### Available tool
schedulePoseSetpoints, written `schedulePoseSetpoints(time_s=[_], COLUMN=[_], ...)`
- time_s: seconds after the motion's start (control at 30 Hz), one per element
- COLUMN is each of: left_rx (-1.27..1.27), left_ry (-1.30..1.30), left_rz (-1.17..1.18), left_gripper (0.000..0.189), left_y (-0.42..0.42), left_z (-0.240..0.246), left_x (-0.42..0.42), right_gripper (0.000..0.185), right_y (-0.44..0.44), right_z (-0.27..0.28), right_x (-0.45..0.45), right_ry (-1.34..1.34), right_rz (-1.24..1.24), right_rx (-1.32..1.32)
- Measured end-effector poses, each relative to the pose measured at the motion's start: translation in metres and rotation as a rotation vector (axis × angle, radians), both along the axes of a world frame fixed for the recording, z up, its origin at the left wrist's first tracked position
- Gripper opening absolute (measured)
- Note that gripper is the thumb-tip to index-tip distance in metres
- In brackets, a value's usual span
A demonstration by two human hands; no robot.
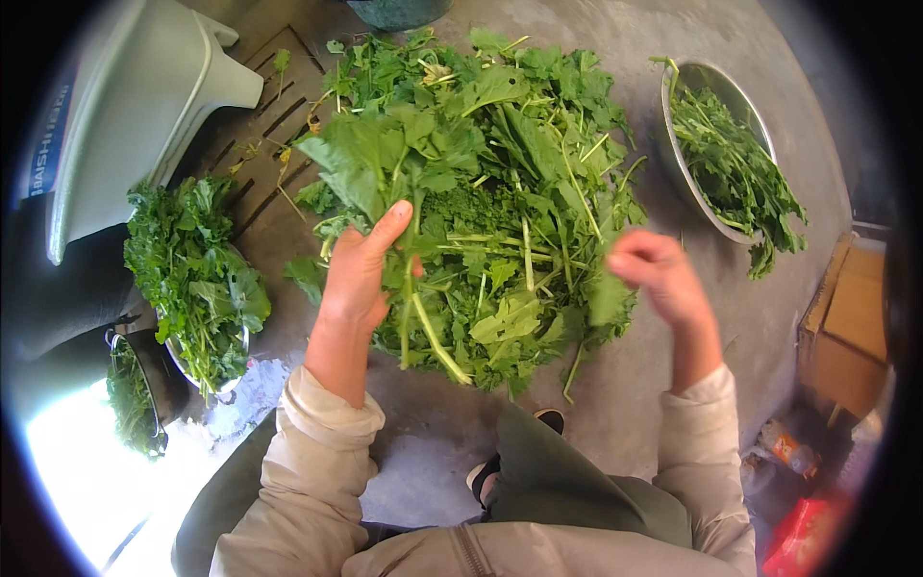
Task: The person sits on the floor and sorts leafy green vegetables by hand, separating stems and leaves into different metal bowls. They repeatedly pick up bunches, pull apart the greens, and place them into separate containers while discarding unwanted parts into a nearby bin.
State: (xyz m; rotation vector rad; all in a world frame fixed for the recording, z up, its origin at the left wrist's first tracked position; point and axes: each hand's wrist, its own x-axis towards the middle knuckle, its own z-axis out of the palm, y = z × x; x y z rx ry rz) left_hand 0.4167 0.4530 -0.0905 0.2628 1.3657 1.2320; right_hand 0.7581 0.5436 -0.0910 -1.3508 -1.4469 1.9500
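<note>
A wide heap of leafy greens (519,303) with pale stems lies on the concrete floor before me. My left hand (368,267) grips a bunch of leafy stalks (433,335) above the heap's left side, thumb up, leaves pointing away and stem ends towards me. At the heap's right edge is my right hand (652,270), its fingers drawn together. A blurred green leaf (611,296) shows just below its fingertips; whether the fingers pinch it, I cannot tell.
A metal bowl of greens (721,151) stands at the upper right. More greens (191,288) fill a bowl at the left, beside a dark pot (169,375). A pale plastic container (144,108) is upper left, a slotted floor grate (267,144) behind it. A cardboard box (851,317) sits far right.
</note>
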Motion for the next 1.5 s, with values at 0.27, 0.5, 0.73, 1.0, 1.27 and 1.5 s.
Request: schedulePoseSetpoints(time_s=[0.27, 0.5, 0.73, 1.0, 1.27, 1.5], left_rx=[-0.048, 0.001, 0.046, 0.061, -0.005, 0.003], left_ry=[-0.011, -0.033, -0.062, -0.073, -0.014, -0.005], left_rz=[0.029, 0.061, 0.089, 0.099, 0.093, 0.133], left_gripper=[0.031, 0.022, 0.021, 0.018, 0.017, 0.018], left_y=[0.003, 0.012, 0.009, 0.002, 0.007, 0.005], left_z=[-0.003, 0.000, -0.002, 0.001, 0.006, 0.001], left_x=[0.019, 0.008, 0.025, 0.017, 0.025, 0.011], right_gripper=[0.043, 0.018, 0.021, 0.013, 0.019, 0.016], right_y=[-0.024, -0.041, -0.053, -0.052, -0.115, -0.090], right_z=[-0.033, -0.037, -0.062, -0.058, -0.049, 0.038], right_x=[0.046, 0.036, 0.004, -0.018, -0.058, 0.044], right_ry=[-0.688, -0.585, -0.517, -0.275, -0.506, -0.034], right_rz=[0.033, -0.033, -0.167, -0.423, 0.436, -0.200], right_rx=[0.549, 0.612, 0.159, -0.036, 0.689, -0.161])
